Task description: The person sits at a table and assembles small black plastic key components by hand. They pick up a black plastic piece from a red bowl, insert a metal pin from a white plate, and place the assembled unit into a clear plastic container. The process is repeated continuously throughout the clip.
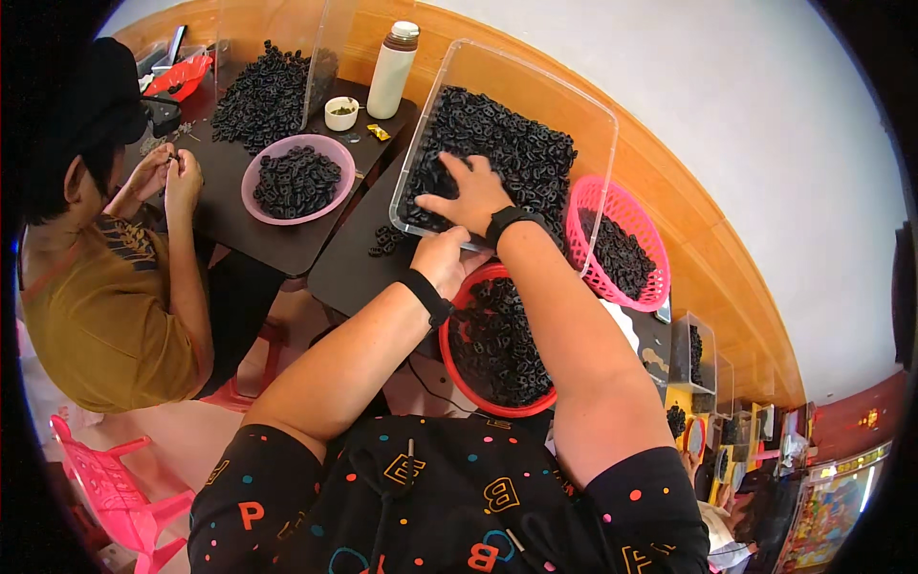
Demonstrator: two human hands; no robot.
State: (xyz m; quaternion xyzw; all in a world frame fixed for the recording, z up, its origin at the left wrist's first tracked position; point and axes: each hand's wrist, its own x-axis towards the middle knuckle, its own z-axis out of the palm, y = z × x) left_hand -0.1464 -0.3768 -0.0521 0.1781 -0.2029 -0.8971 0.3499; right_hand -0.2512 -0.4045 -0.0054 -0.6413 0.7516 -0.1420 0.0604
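A clear plastic box (pixel 596 115) full of small black ring-like plastic parts (pixel 512 143) stands in front of me, its near wall close to my body. My right hand (pixel 467 194) is inside, fingers spread over the parts. At the near rim my left hand (pixel 444 260) is closed around the box's edge; some of its fingers are hidden. Directly below, a red round basket (pixel 448 359) holds more black parts (pixel 507 340), and some at its left look smeared by motion. A few loose parts (pixel 386 239) lie on the table left of the box.
A pink basket (pixel 660 277) of black parts stands right of the box. On the adjoining left table are a pink bowl (pixel 256 203), a white bottle (pixel 390 81), a small cup (pixel 341 114) and another clear bin (pixel 330 57). A co-worker (pixel 124 306) sits there, handling a small part.
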